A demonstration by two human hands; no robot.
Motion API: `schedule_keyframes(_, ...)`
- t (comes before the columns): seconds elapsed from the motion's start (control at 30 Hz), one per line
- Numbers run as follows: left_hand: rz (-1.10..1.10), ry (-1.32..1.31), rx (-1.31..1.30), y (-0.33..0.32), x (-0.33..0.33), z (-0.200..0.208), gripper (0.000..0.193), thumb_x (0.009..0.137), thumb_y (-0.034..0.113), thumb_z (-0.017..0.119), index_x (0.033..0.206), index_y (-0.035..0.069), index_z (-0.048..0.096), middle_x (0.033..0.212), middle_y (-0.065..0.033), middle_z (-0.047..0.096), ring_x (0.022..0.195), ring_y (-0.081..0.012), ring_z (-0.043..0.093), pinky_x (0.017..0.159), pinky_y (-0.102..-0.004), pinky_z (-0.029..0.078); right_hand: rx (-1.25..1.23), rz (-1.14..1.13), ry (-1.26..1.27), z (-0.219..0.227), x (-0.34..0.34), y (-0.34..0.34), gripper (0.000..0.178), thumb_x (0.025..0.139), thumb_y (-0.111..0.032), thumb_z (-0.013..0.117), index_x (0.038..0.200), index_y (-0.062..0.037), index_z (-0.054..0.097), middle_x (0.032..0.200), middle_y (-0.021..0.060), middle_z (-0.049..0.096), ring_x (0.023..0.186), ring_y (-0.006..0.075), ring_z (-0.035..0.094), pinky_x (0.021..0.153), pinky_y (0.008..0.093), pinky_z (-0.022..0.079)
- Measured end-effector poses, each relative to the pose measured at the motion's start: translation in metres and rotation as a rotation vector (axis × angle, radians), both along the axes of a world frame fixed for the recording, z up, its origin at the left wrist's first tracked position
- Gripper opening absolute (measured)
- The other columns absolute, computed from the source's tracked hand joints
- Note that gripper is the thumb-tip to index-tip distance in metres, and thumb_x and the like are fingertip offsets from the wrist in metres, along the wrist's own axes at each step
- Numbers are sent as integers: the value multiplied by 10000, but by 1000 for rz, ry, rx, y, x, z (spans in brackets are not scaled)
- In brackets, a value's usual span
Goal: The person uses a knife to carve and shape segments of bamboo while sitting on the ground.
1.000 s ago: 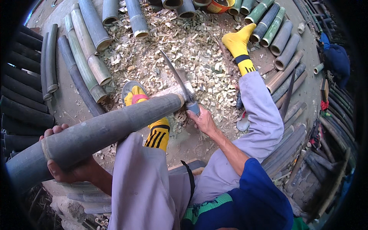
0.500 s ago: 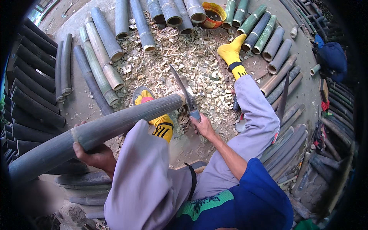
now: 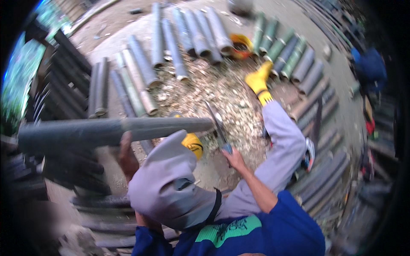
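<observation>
A thick, dark grey bamboo pole lies nearly level across my raised left knee, its far left end out past the leg. My left hand grips it from below near a pale joint ring; part of the fingers is hidden behind the pole. My right hand is wrapped round the grey-blue handle of a machete. The blade slants up and to the left, close by the pole's right end. Whether blade and pole touch, I cannot tell. The picture is smeared by motion.
Pale wood chips cover the ground ahead. Cut bamboo poles are laid out in an arc around them. An orange container stands among these. My yellow-socked foot is stretched out. Dark bamboo is stacked at left.
The bamboo pole has swung from a slant to nearly level, its left end rising. My right hand and the machete sit slightly lower and further right. The whole view has shifted.
</observation>
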State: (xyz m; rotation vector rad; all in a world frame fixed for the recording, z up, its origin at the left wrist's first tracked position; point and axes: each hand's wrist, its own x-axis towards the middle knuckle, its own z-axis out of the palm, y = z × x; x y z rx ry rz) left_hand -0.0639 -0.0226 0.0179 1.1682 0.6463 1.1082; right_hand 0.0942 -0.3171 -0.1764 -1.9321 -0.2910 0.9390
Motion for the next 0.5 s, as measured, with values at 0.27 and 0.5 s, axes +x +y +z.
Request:
schedule_keyframes(0.27, -112, 186, 236, -1, 33, 48, 462, 752, 166, 709, 1126, -25, 517, 1031, -137, 616, 972, -204, 591, 869, -337, 468, -39, 58, -103, -20, -6, -2, 367, 817, -364, 647, 965, -34, 586, 620, 61, 561, 441, 148, 517, 423, 307, 418)
schedule_keyframes(0.5, -108, 78, 118, 1, 38, 34, 472, 662, 57, 788, 1071, -3, 561, 968, -84, 630, 855, -168, 613, 799, -291, 498, 8, 73, -85, -43, -9, 0, 374, 807, -375, 656, 921, -31, 565, 627, 60, 549, 471, 151, 528, 430, 317, 431)
